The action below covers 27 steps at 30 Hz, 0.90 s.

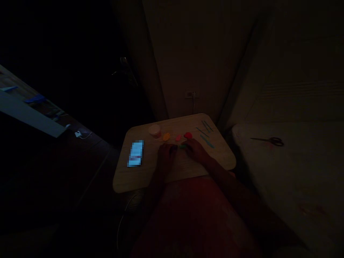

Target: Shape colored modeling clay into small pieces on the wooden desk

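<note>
The room is very dark. Closest is red cloth on the person's lap. A white cord hangs down on the left. Just past the lap is a small wood table with round corners.

Both hands are low over the middle of the table. The left hand has bent fingers, with a dark lump right at their tips. The right hand has its fingers at a green lump. The two lumps sit near each other, between the hands. It is too dark to tell if either hand is pinching its lump or only resting by it.

A phone glows on the left side of the table. Just past the hands are an orange lump, a pink lump and a red lump, in a row. A blue-green tool lies on the right, with thin sticks past it. A tub stands near the far edge.

Off to the right, scissors lie on a pale flat top. On the far wall is a socket with a wire in it.
</note>
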### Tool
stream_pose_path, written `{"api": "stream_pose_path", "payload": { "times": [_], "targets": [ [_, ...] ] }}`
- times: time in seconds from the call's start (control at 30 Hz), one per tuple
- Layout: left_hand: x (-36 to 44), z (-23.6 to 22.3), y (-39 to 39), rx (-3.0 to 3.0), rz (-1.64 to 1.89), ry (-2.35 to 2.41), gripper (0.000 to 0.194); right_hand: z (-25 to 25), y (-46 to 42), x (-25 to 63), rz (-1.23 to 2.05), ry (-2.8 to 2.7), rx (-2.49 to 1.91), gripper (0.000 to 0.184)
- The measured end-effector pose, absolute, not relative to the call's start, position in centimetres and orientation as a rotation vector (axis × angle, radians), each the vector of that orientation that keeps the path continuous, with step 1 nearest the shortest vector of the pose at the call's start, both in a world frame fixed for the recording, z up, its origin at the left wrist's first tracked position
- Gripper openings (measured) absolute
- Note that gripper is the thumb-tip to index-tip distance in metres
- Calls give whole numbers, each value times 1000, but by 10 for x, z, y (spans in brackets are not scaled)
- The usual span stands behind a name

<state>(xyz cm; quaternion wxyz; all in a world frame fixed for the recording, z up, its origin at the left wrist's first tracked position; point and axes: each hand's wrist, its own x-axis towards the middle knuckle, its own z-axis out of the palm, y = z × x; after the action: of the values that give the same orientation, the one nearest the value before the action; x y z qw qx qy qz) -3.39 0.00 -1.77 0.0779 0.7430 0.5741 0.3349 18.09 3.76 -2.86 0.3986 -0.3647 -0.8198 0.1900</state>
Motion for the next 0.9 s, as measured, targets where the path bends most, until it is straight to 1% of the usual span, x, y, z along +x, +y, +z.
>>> {"api": "stream_pose_path", "payload": {
  "times": [0.13,0.43,0.67,0.83,0.9],
  "targets": [
    [-36,-17,0,2147,1040,1691,15,-25,38,180,522,-2082,-982,15],
    [-37,-12,1,1950,1082,1644,16,-21,36,180,491,-2035,-1072,11],
    [-37,-12,1,1895,1115,1699,15,-24,36,180,437,-1905,-1117,20],
    [-37,-10,1,1855,1143,1643,13,-22,33,182,397,-2032,-1083,46],
    [-37,-11,1,1833,1124,1595,17,-20,32,183,401,-2048,-1058,49]
  ]
}}
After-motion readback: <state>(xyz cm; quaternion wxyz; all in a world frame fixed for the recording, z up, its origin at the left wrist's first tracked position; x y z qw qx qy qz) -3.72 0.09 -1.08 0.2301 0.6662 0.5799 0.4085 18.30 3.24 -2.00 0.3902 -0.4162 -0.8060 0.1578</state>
